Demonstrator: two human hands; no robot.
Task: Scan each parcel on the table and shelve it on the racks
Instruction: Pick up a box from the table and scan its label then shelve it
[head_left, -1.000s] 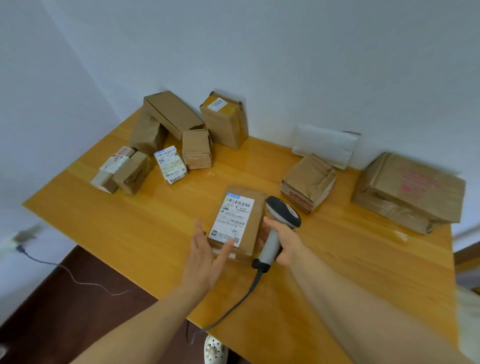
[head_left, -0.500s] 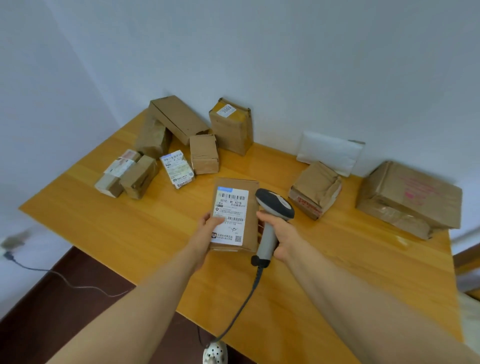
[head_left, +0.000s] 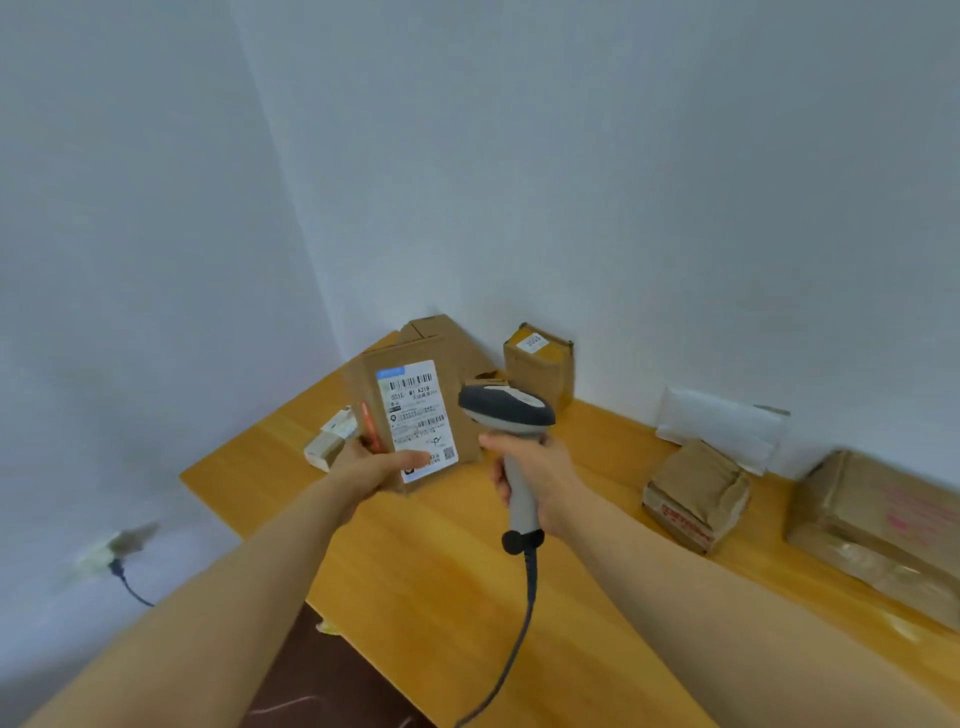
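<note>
My left hand (head_left: 375, 465) grips a flat brown parcel (head_left: 410, 410) by its lower end and holds it up above the wooden table (head_left: 431, 561), its white barcode label facing me. My right hand (head_left: 540, 475) grips the handle of a grey barcode scanner (head_left: 506, 410), whose head sits just right of the parcel's label. The scanner's cable (head_left: 514, 644) hangs down toward the floor. Several other brown parcels lie on the table, some hidden behind the raised one.
An upright box (head_left: 540, 364) with a small white sticker stands against the wall. A white padded envelope (head_left: 719, 428) leans on the wall, a crumpled box (head_left: 696, 493) and a large box (head_left: 878, 530) lie at the right. A wall plug (head_left: 111, 551) is at lower left.
My left hand has closed on the parcel and lifted it off the table, tilting the label up. The scanner rose with my right hand. My head has tipped upward.
</note>
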